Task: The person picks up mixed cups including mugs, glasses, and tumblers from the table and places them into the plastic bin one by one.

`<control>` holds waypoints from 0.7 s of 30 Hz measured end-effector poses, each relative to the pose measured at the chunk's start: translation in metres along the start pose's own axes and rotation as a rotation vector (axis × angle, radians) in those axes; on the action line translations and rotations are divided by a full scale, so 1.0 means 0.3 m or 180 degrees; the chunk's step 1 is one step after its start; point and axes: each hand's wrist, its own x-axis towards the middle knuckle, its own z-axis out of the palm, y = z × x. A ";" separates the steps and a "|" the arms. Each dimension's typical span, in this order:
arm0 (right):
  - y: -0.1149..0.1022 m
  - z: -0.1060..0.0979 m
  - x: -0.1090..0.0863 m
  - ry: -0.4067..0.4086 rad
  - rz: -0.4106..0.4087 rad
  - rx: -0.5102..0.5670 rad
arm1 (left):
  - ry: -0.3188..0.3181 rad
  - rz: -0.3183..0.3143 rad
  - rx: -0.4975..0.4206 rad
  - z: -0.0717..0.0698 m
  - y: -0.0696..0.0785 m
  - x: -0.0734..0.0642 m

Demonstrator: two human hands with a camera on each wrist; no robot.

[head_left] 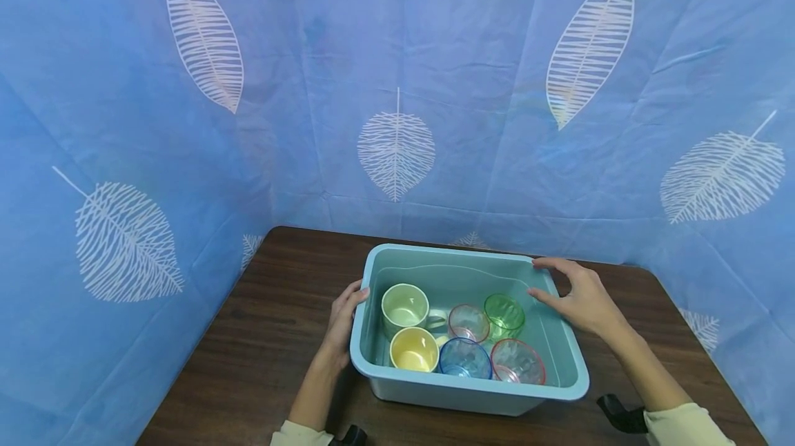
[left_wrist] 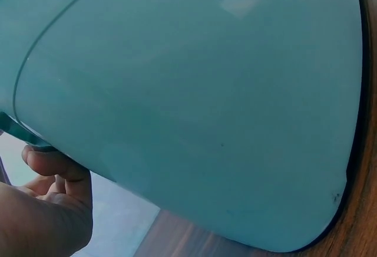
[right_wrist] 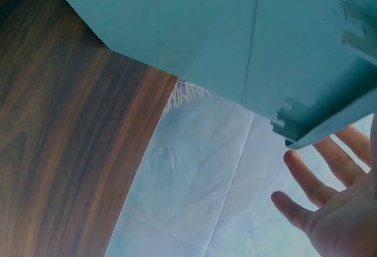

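Note:
A light teal plastic tub (head_left: 459,394) stands on the table in the head view. My left hand (head_left: 343,322) grips its left rim, and in the left wrist view the curled fingers (left_wrist: 59,168) are up under the rim's edge. At the right rim, my right hand (head_left: 577,297) has its fingers spread, the index fingertip at the far corner and the thumb over the inside. Inside the tub are a pale green mug (head_left: 390,322), a yellow mug (head_left: 414,351), a blue-rimmed glass (head_left: 466,361), a green glass (head_left: 504,315) and two red-rimmed glasses (head_left: 518,363).
The dark wooden table (head_left: 248,356) extends on both sides of the tub. Behind it and at the sides hangs a blue cloth (head_left: 459,87) with white leaf prints. Black straps (head_left: 621,415) are at both wrists near the light sleeves (head_left: 686,425).

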 end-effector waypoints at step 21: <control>0.131 -0.034 -0.213 0.0569 0.0174 -0.0397 | 0.0033 0.0371 0.0712 -0.054 0.028 -0.005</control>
